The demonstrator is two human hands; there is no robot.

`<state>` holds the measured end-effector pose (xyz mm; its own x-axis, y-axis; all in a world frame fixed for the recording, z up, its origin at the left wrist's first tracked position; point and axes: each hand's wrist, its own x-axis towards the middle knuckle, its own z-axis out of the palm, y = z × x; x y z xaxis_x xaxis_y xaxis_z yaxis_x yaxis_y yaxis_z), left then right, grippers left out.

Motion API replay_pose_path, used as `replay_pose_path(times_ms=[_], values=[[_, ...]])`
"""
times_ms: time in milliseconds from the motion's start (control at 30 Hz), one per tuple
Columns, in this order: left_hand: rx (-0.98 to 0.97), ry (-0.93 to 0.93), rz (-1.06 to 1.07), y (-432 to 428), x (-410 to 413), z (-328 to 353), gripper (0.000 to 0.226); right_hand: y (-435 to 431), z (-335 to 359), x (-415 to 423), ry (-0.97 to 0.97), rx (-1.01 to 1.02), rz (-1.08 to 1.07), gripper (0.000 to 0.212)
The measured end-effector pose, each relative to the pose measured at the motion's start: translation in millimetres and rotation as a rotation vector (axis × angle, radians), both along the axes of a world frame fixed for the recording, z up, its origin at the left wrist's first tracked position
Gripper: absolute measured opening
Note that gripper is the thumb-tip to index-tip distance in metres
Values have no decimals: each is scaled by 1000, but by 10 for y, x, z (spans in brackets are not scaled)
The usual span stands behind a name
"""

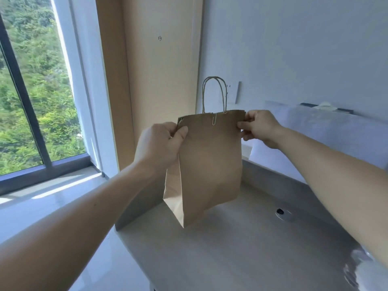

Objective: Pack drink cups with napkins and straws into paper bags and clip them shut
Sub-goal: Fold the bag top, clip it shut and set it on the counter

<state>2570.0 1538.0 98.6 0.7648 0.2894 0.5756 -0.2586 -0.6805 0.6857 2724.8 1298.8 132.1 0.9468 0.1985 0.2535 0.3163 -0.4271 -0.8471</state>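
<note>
Paper bag upright, held above counter, paper clip on top edge. Left hand pinches left top corner, right hand pinches right; bag hangs between, long axis vertical.

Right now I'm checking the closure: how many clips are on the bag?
1: a paper clip on the top edge of the paper bag, near its middle. Others could be hidden on the far side.
</note>
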Motion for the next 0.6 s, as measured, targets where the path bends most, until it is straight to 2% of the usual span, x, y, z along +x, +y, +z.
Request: replay_pose_path(times_ms=[200, 400, 600], values=[[110, 6, 57, 160, 470, -170, 40, 409, -311, 630, 10, 114, -17, 17], [245, 34, 102, 227, 798, -414, 38, 656, -542, 1083, 30, 98, -63, 20], [265, 49, 107, 226, 1052, -593, 42, 627, -652, 1340, -9, 113, -110, 21]])
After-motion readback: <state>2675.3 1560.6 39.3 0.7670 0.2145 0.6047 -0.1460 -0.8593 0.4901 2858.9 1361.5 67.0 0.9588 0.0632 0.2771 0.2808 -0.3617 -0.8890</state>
